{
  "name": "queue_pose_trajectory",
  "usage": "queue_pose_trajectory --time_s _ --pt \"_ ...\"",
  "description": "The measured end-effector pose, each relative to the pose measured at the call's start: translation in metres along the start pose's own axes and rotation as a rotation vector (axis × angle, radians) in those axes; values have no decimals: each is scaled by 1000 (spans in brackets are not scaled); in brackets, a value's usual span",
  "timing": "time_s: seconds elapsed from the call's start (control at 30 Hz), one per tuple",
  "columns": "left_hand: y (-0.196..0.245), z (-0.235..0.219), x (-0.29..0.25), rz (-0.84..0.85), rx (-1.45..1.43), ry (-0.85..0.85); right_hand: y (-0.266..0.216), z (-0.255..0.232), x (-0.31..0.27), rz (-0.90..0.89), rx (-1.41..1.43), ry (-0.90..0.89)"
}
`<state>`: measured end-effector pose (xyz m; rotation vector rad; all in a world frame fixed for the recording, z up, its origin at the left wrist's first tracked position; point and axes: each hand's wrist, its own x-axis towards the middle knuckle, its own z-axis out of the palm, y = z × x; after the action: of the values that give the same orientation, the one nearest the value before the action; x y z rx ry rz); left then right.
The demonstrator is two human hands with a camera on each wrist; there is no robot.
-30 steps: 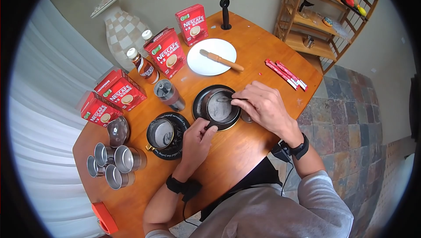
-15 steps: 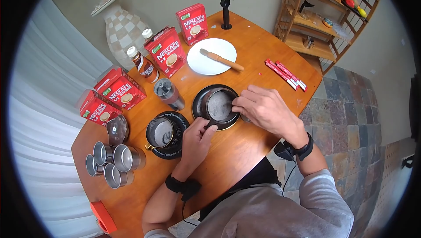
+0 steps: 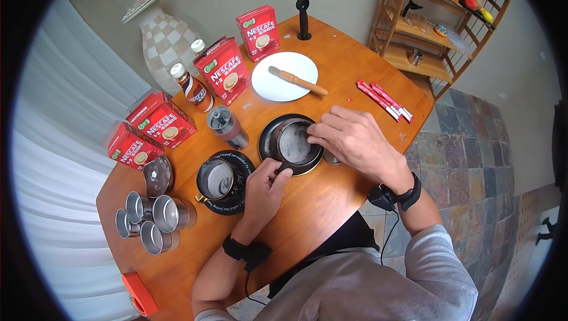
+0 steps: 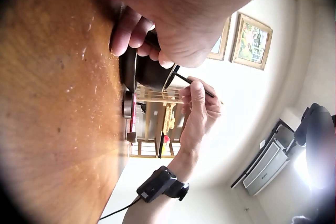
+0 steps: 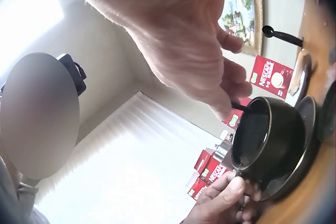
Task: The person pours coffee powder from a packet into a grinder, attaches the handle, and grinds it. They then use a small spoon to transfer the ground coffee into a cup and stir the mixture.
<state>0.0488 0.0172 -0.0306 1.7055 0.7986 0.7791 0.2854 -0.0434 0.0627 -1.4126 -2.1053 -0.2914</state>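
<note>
Black cup (image 3: 296, 143), braced for what looks like stirring

Head view: on the wooden bench (image 3: 346, 188), the cup stands on a dark saucer (image 3: 264, 139), to the right of a second cup (image 3: 218, 180). The left hand (image 3: 266, 188) pinches its near side, seemingly at the handle; the right hand (image 3: 358, 146) is poised at the rim, fingertips bunched close together.

Left wrist view: a thin dark stirrer (image 4: 184, 79) slants from the right hand's pinch to the cup's mouth.

Right wrist view: the stirrer reaches inside the rim, its lower end hidden. What the cup contains is hard to tell. Stirring seems the step in hand; the next move would call for light circling strokes, with the left hand stopping the cup from sliding.
</note>
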Motion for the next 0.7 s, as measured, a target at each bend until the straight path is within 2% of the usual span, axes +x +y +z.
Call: queue_pose_trajectory --time_s 0.2,0.4,0.6,0.7 --pt "0 -1 0 -3 -14 2 -3 -1 6 -70 -94 -45" --pt "0 -1 0 12 17 6 -4 -6 6 -97 -61 -133" --pt "-4 0 1 60 40 11 -2 -9 5 -65 52 -199" --pt "-4 1 0 62 51 11 1 -8 4 11 111 -196"
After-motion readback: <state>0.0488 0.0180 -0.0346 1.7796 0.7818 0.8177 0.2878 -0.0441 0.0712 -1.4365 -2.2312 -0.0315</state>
